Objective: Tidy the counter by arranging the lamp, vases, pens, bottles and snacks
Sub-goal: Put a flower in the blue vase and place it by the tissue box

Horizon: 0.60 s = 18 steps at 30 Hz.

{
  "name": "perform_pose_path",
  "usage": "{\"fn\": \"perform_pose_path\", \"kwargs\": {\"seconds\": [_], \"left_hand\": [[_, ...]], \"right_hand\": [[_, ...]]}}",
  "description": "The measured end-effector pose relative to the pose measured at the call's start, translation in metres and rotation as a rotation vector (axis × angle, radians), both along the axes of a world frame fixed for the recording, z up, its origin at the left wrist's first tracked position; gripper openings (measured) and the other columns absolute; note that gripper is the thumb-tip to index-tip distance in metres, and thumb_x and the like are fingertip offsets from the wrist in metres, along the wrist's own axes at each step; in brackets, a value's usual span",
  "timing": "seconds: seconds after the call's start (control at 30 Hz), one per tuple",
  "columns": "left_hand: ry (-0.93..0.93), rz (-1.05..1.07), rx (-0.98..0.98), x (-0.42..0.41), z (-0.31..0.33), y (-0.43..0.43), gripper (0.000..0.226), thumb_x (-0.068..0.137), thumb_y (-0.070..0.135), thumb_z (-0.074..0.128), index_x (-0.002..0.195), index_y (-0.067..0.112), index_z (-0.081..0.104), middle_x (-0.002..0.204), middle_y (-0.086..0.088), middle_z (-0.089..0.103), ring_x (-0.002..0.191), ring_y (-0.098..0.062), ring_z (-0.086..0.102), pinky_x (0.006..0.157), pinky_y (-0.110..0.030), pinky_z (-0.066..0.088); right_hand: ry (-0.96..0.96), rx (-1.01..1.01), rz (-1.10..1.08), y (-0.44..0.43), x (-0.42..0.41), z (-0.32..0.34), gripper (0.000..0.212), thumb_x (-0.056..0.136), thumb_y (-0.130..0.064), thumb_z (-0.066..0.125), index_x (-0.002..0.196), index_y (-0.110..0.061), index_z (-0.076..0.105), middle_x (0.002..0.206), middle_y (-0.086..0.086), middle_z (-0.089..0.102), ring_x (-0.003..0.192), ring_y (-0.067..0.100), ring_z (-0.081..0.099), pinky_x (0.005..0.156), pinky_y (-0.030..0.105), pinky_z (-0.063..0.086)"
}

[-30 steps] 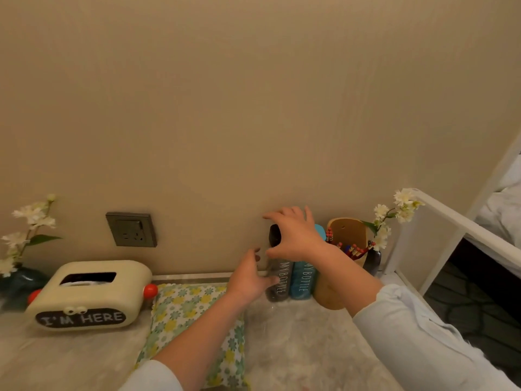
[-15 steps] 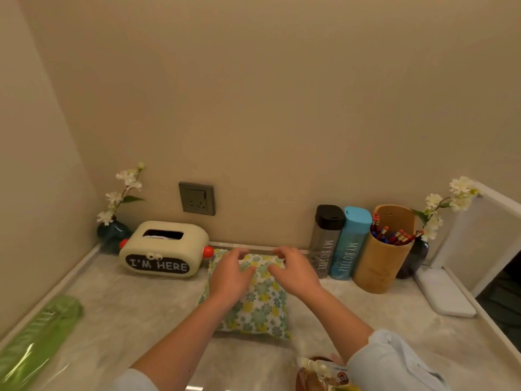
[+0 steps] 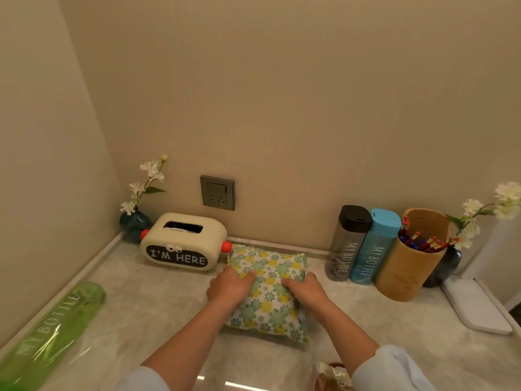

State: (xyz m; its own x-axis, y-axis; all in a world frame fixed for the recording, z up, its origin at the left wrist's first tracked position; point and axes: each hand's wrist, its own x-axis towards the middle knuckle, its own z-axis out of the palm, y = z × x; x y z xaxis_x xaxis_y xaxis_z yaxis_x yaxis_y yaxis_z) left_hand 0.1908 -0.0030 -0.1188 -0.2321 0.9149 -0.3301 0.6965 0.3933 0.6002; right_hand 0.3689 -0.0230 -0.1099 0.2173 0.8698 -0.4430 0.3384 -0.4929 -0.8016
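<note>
As the left hand (image 3: 229, 289) and right hand (image 3: 306, 290) grip the sides of the green-and-yellow floral fabric cushion (image 3: 267, 280), lower centre on the pale marble bench (image 3: 141, 306), squaring it seems the step in hand, and a clean release should come next.

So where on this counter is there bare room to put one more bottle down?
Two bare patches of counter: between the green bottle and the tissue box; and in front of the pen holder, up to the white slab. Crowded: the back right, where grey bottle, blue bottle, holder and vase stand close together.
</note>
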Motion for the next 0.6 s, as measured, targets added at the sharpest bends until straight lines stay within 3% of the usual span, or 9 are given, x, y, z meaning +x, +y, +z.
{"fn": "perform_pose_path", "kwargs": {"seconds": [0.07, 0.17, 0.23, 0.33, 0.47, 0.6], "left_hand": [[-0.072, 0.017, 0.016, 0.001, 0.003, 0.006, 0.064, 0.083, 0.057, 0.057, 0.133, 0.019, 0.044, 0.134, -0.004, 0.054, 0.123, -0.028, 0.052, 0.102, -0.04, 0.042], [-0.176, 0.027, 0.058, 0.006, 0.013, 0.012, 0.05, 0.084, 0.043, 0.059, 0.127, 0.021, 0.049, 0.128, -0.001, 0.058, 0.119, -0.027, 0.054, 0.102, -0.04, 0.042], [-0.236, 0.045, 0.12, 0.009, 0.021, 0.016, 0.042, 0.088, 0.037, 0.057, 0.126, 0.02, 0.051, 0.125, -0.001, 0.06, 0.117, -0.027, 0.056, 0.1, -0.04, 0.045], [-0.36, 0.08, 0.211, 0.012, 0.035, 0.022, 0.038, 0.09, 0.031, 0.058, 0.125, 0.017, 0.052, 0.122, -0.003, 0.061, 0.112, -0.027, 0.059, 0.097, -0.042, 0.049], [-0.426, 0.079, 0.352, 0.011, 0.057, 0.037, 0.036, 0.091, 0.019, 0.06, 0.125, 0.015, 0.05, 0.12, -0.003, 0.06, 0.11, -0.026, 0.059, 0.088, -0.036, 0.05], [-0.491, 0.099, 0.428, 0.007, 0.072, 0.05, 0.04, 0.09, 0.013, 0.062, 0.127, 0.014, 0.044, 0.118, -0.003, 0.057, 0.11, -0.024, 0.057, 0.083, -0.034, 0.049]], "right_hand": [[0.039, -0.018, 0.006, 0.002, 0.004, 0.005, 0.036, 0.079, -0.027, 0.072, 0.107, -0.011, 0.055, 0.102, 0.004, 0.064, 0.093, 0.02, 0.063, 0.078, 0.031, 0.053], [0.021, 0.016, 0.003, 0.008, 0.007, 0.01, 0.023, 0.073, -0.019, 0.072, 0.094, -0.014, 0.063, 0.094, 0.003, 0.068, 0.086, 0.018, 0.065, 0.079, 0.032, 0.055], [-0.008, 0.079, -0.022, 0.011, 0.004, 0.017, 0.029, 0.07, -0.021, 0.072, 0.097, -0.015, 0.064, 0.1, 0.002, 0.07, 0.089, 0.017, 0.065, 0.086, 0.036, 0.056], [-0.119, 0.185, -0.031, 0.018, 0.002, 0.029, 0.057, 0.06, -0.035, 0.07, 0.113, -0.019, 0.056, 0.108, -0.002, 0.067, 0.097, 0.019, 0.064, 0.089, 0.042, 0.055], [-0.308, 0.358, -0.04, 0.027, -0.001, 0.051, 0.044, 0.078, -0.024, 0.067, 0.112, -0.02, 0.038, 0.107, 0.001, 0.058, 0.099, 0.024, 0.06, 0.078, 0.037, 0.05], [-0.427, 0.519, -0.063, 0.042, -0.007, 0.063, 0.042, 0.082, -0.018, 0.063, 0.114, -0.02, 0.037, 0.112, 0.003, 0.058, 0.103, 0.026, 0.059, 0.071, 0.036, 0.049]]}}
